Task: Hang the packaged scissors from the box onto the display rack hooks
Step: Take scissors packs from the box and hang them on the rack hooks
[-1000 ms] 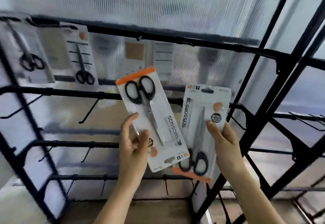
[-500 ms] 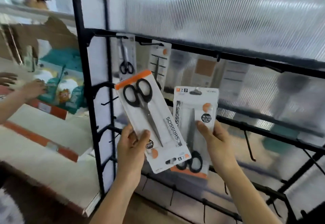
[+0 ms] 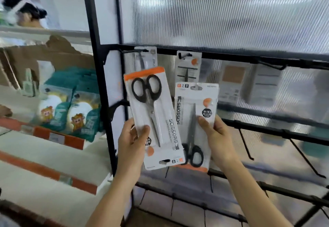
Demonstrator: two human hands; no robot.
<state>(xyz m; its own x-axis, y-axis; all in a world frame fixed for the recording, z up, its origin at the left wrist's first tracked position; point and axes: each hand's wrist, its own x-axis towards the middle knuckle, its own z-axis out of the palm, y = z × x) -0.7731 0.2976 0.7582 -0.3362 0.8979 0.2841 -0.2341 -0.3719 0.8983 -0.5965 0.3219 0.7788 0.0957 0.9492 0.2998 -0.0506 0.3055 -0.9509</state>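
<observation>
Right now, each hand holds one pack of scissors up in front of the rack point(image 3: 267, 57). The left hand point(image 3: 132, 144) has its thumb on the front of the left pack point(image 3: 154, 118) and its fingers behind, so its grip is closed on the low part of that pack. That pack is upside down: the orange end is up and the hang hole is at the bottom, so I think it must be turned over before it can go on a hook. The right hand point(image 3: 216, 137) pinches the right pack point(image 3: 195, 123) near its side edge, thumb in front, so its grip is closed too. That pack has its hole at the top, so it looks ready to go on first. The left pack lies a little over the right one. Two hung packs point(image 3: 189, 66) are already on the top bar, just behind. Bare hooks point(image 3: 246, 144) stick out on the bar below, so there is room for more.
</observation>
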